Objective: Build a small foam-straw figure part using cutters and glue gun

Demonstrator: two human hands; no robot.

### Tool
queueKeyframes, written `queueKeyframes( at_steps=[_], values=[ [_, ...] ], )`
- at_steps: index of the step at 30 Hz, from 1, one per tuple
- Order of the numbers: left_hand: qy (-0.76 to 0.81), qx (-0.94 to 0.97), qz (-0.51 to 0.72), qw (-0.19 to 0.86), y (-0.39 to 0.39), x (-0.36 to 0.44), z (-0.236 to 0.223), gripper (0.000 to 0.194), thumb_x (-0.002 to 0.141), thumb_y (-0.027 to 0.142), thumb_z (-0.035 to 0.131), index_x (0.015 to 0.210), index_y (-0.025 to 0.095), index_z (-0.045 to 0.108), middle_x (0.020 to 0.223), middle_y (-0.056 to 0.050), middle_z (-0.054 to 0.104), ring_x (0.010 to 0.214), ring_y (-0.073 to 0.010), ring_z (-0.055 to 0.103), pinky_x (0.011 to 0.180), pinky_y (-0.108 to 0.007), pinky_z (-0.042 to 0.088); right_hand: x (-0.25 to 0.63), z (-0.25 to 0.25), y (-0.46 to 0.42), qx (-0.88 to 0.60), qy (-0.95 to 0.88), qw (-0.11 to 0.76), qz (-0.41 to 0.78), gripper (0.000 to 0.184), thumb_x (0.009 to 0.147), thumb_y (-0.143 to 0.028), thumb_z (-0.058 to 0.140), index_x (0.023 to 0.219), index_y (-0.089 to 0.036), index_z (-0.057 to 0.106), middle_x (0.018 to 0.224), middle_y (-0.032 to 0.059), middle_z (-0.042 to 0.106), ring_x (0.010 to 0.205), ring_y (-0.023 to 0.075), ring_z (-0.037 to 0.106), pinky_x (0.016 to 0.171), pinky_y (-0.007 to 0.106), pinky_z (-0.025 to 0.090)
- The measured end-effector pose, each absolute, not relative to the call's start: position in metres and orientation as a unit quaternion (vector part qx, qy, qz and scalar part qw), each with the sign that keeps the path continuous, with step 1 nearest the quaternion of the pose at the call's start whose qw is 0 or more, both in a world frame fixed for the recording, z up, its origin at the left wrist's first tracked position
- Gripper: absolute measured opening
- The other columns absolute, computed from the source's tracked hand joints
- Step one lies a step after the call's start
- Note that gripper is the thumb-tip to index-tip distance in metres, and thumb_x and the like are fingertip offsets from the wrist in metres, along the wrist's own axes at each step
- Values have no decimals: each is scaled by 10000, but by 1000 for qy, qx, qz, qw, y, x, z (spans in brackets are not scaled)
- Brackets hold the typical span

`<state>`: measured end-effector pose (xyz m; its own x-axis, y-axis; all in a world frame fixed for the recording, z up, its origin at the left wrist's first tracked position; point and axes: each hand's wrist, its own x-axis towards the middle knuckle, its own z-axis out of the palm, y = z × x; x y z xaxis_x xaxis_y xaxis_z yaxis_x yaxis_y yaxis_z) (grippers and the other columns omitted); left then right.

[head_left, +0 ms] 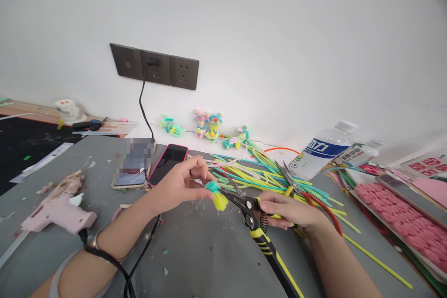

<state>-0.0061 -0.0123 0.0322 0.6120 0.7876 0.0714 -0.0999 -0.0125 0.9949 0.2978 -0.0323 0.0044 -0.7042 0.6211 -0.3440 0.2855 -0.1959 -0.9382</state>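
Note:
My left hand (pixel 186 184) pinches a small pipe-cleaner piece (pixel 220 200) between thumb and fingers. Teal strands wrap its top, and a yellow tuft hangs below. My right hand (pixel 288 209) grips spring-loaded pliers (pixel 249 207) with black and yellow handles; one handle slants free toward the front edge. Their jaws stand apart, with the lower jaw's tip beside the yellow tuft; whether it touches is unclear. Behind both hands lies a loose heap of yellow, teal and pink pipe cleaners (pixel 265 177).
Red-handled scissors (pixel 291 184) lie on the heap near my right wrist. A pink glue gun (pixel 61 209) with a black cord rests at left. Two phones (pixel 169 163) (pixel 134 163) sit behind my left hand. Pipe-cleaner figures (pixel 213 126) stand by the wall; a bottle (pixel 323 149) is at right.

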Motion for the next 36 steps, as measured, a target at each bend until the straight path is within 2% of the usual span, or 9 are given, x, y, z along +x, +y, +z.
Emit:
queueKeyframes(
  at_steps=[9,22,28,36],
  values=[
    [290,605,332,663,-9,-6,28,399,689,290,833,809,195,465,906,-55,668,866,-183,643,705,-275,521,300,4,-31,-369,-631,108,674,579,845,-675,534,568,-170,487,356,-95,341,321,39,230,359,197,199],
    [294,614,310,664,-9,-8,26,361,710,269,821,799,182,482,859,-54,656,899,-203,666,671,-253,523,301,8,-33,-378,-626,93,675,570,838,-675,544,566,-186,435,394,-94,359,323,36,244,353,194,199],
    [291,619,290,670,-9,-8,27,359,702,287,824,776,179,490,830,-47,646,870,-202,665,648,-251,517,303,12,-33,-363,-638,72,675,556,868,-649,524,585,-172,486,395,-87,364,339,41,262,362,189,225],
    [301,616,279,672,-9,-6,28,371,675,289,841,773,171,503,822,-32,668,706,-130,623,631,-244,498,304,12,-34,-362,-628,76,685,555,857,-649,540,601,-157,520,383,-88,365,324,37,258,360,189,223]
  ],
)
